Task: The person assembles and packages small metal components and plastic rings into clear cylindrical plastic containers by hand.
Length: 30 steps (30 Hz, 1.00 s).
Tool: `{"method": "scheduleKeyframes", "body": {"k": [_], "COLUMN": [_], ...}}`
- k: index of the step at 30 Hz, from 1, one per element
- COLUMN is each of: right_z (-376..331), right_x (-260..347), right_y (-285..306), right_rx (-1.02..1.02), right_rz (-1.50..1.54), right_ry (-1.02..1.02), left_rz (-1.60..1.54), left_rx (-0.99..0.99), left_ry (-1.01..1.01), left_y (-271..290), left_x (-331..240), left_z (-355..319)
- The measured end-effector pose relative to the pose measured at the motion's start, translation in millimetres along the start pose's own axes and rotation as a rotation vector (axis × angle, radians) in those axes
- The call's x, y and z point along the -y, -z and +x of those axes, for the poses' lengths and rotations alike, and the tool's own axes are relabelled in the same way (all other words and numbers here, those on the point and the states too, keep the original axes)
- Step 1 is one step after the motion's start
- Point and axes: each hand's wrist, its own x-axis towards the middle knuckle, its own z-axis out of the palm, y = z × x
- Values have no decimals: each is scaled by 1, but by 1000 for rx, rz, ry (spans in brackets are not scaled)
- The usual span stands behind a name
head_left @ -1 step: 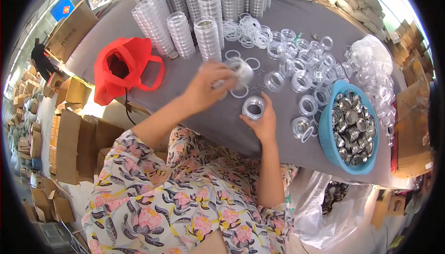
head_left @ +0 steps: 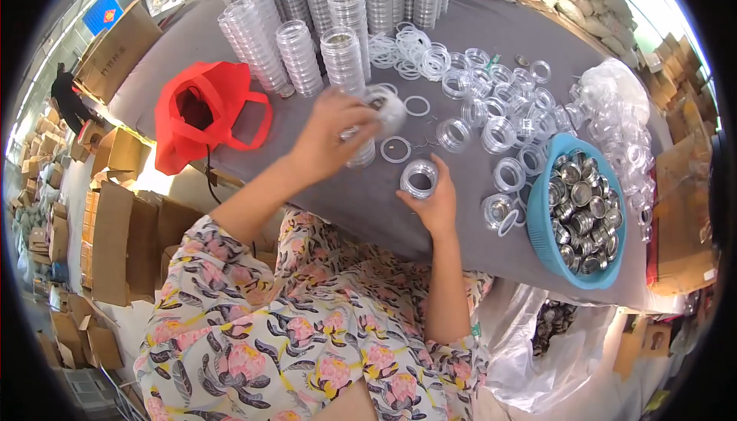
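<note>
My left hand (head_left: pixel 335 131) is closed, its thumb and fingers pinching a clear plastic ring-shaped case (head_left: pixel 391 112) that is smeared by motion. Just below that hand a short stack of clear cases (head_left: pixel 361 155) stands on the grey cloth, partly covered by the fingers. At the table's near side my right hand (head_left: pixel 436 200) wraps round another clear round case (head_left: pixel 419 179), with its open top facing up. Thin white rings (head_left: pixel 395 150) lie on the cloth between the hands, and a further white ring (head_left: pixel 418 105) is beyond them.
Tall stacks of clear cases (head_left: pixel 343 60) stand at the back left, beside a red bag (head_left: pixel 178 141). Loose clear cases (head_left: pixel 500 135) spread over the right side. A blue basket (head_left: pixel 541 225) of silvery metal caps (head_left: pixel 583 191) sits at the right edge. Cardboard boxes (head_left: pixel 130 248) lie left.
My left hand has moved a little to the left with the clear case, uncovering more of the short stack below. My right hand stays where it was.
</note>
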Motion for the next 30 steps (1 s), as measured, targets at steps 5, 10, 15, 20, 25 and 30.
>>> {"method": "scheduleKeyframes", "body": {"k": [5, 10, 15, 20, 25, 30], "right_z": [-1, -1, -9, 4, -5, -21], "right_x": [-1, -1, -31, -26, -38, -63], "right_y": [2, 2, -13, -24, -22, -16], "right_rx": [5, 6, 0, 113, 31, 19], "right_rz": [6, 12, -94, 244, 339, 452], "right_ry": [-5, -10, 121, -84, -97, -106], "left_rz": [426, 451, -62, -549, 36, 11], "left_rx": [275, 304, 428, 333, 930, 740], "left_ry": [15, 10, -168, -455, -398, -288], "left_y": [18, 22, -48, -189, -258, -292], "left_x": [27, 8, -43, -119, -168, -166], "left_z": [-5, 8, 31, 58, 104, 117]}}
